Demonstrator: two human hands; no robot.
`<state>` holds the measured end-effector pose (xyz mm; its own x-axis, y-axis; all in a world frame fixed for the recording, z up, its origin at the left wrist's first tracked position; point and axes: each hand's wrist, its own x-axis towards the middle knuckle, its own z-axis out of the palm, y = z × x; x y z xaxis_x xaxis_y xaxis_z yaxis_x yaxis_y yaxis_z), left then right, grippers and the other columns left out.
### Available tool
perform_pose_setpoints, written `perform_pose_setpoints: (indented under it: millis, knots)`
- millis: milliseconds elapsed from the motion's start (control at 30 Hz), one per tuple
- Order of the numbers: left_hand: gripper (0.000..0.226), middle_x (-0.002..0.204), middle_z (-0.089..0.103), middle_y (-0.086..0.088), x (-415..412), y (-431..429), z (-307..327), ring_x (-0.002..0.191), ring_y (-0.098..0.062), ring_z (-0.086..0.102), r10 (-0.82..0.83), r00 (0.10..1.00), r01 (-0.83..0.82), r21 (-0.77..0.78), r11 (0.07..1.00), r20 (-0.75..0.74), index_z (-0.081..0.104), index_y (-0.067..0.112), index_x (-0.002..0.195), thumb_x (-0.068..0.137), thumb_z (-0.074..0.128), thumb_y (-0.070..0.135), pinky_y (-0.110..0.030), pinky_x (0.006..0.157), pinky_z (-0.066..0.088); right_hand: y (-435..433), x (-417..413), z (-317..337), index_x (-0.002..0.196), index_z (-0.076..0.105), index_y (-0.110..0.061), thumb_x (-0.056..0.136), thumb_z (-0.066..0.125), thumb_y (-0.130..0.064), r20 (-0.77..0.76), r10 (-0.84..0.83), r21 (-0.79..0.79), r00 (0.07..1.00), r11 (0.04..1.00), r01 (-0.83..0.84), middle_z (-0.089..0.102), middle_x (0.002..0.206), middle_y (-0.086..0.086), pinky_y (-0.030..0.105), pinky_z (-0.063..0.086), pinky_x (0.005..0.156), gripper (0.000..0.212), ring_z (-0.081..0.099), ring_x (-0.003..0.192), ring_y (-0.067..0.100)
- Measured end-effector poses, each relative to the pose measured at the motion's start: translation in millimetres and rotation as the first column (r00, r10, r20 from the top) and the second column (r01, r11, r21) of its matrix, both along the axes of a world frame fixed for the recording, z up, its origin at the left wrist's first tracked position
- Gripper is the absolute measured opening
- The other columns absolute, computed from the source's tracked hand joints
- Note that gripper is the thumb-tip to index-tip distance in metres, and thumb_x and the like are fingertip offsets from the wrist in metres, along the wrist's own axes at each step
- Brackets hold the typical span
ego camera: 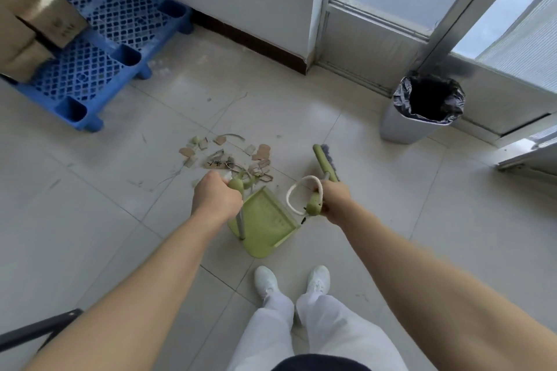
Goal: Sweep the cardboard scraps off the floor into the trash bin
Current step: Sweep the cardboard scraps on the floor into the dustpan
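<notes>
Brown cardboard scraps (224, 156) lie scattered on the tiled floor in front of me. My left hand (215, 196) grips the top of the green dustpan's upright handle. The dustpan (265, 223) rests on the floor just behind the scraps, its open side facing them. My right hand (333, 200) grips the green broom handle with its white hanging loop. The broom head (325, 161) sits on the floor to the right of the scraps. A grey trash bin (422, 111) lined with a black bag stands at the right by the glass door.
A blue plastic pallet (99, 48) carrying cardboard boxes (33, 18) fills the far left corner. A white wall with a dark baseboard (250, 42) runs behind. The metal-framed glass door (437, 9) is at the right. My white shoes (291, 281) stand behind the dustpan.
</notes>
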<state>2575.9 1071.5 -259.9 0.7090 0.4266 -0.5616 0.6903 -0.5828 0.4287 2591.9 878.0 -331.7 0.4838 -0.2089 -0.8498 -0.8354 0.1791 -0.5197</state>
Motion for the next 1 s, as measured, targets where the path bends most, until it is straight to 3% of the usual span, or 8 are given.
perform_pose_setpoints:
  millis: [67,233,367,567,733,867,933,1000]
  knots:
    - [0.022,0.104,0.058,-0.012,-7,17,-2,0.083,-0.026,0.051,0.008,1.0,-0.008,0.0,1.0,-0.008,0.052,0.006,0.101,0.082,0.061,-0.001,-0.029,0.058,0.037,-2,5,-4,0.1,0.066,-0.006,0.088,0.048,0.004,0.018,-0.009,0.007,1.0,1.0,0.009,0.061,0.064,0.025,0.016,0.031,0.036,0.023,0.039,0.031,0.015]
    - [0.02,0.101,0.059,-0.01,-22,58,-6,0.083,-0.025,0.052,0.061,0.998,-0.062,-0.023,0.998,-0.018,0.053,0.008,0.095,0.08,0.063,-0.001,-0.028,0.057,0.038,46,-12,-37,0.083,0.048,-0.016,0.086,0.051,0.0,-0.086,-0.009,0.059,0.996,0.998,0.014,0.042,0.029,-0.002,0.013,0.034,0.033,0.017,0.042,0.023,0.011]
    - [0.025,0.101,0.059,-0.009,-27,82,-8,0.089,-0.026,0.054,0.089,0.996,-0.09,-0.045,0.995,-0.029,0.054,0.009,0.096,0.077,0.068,0.0,-0.032,0.07,0.042,105,-31,-38,0.071,0.054,-0.003,0.084,0.059,0.0,-0.104,0.084,0.14,0.991,0.988,-0.069,0.049,0.056,0.007,0.028,0.044,0.049,0.014,0.047,0.045,0.019]
    - [0.022,0.096,0.058,-0.009,-29,99,-8,0.086,-0.027,0.054,0.109,0.994,-0.11,-0.043,0.993,-0.025,0.054,0.01,0.09,0.077,0.065,-0.004,-0.031,0.069,0.042,106,-27,-37,0.073,0.046,-0.007,0.083,0.043,0.0,0.048,0.004,0.224,0.999,0.975,-0.014,0.041,0.066,0.009,0.018,0.038,0.034,0.013,0.045,0.046,0.015]
    - [0.023,0.073,0.051,-0.004,-33,111,-5,0.077,-0.028,0.052,0.123,0.992,-0.123,-0.036,0.992,-0.012,0.048,0.011,0.072,0.078,0.063,-0.005,-0.032,0.068,0.043,92,-45,-40,0.085,0.053,-0.001,0.089,0.045,-0.002,-0.062,0.029,0.15,0.998,0.989,-0.02,0.05,0.067,0.012,0.019,0.041,0.036,0.009,0.052,0.039,0.015]
    - [0.017,0.089,0.059,-0.009,-40,122,-4,0.088,-0.03,0.057,0.164,0.986,-0.165,-0.047,0.985,-0.022,0.056,0.006,0.09,0.079,0.063,-0.004,-0.036,0.075,0.047,94,-37,-28,0.092,0.057,-0.011,0.094,0.047,-0.001,0.009,-0.002,0.114,1.0,0.994,0.001,0.054,0.075,0.002,0.02,0.045,0.042,0.015,0.053,0.052,0.014]
    - [0.024,0.1,0.061,-0.012,-43,126,-5,0.094,-0.031,0.058,0.186,0.982,-0.188,-0.05,0.981,-0.03,0.057,0.005,0.099,0.078,0.065,-0.004,-0.036,0.076,0.048,101,-32,-31,0.103,0.056,-0.018,0.092,0.043,0.005,-0.045,-0.111,0.143,0.993,0.983,0.116,0.058,0.062,0.001,0.015,0.04,0.034,0.028,0.052,0.036,0.012]
    - [0.025,0.102,0.062,-0.012,-46,129,-6,0.094,-0.031,0.059,0.199,0.98,-0.2,-0.054,0.978,-0.027,0.058,0.005,0.099,0.077,0.065,-0.004,-0.035,0.076,0.049,116,-32,-35,0.08,0.053,-0.016,0.09,0.039,0.007,-0.107,-0.115,0.154,0.988,0.979,0.131,0.049,0.035,-0.004,0.011,0.033,0.028,0.029,0.042,0.022,0.007]
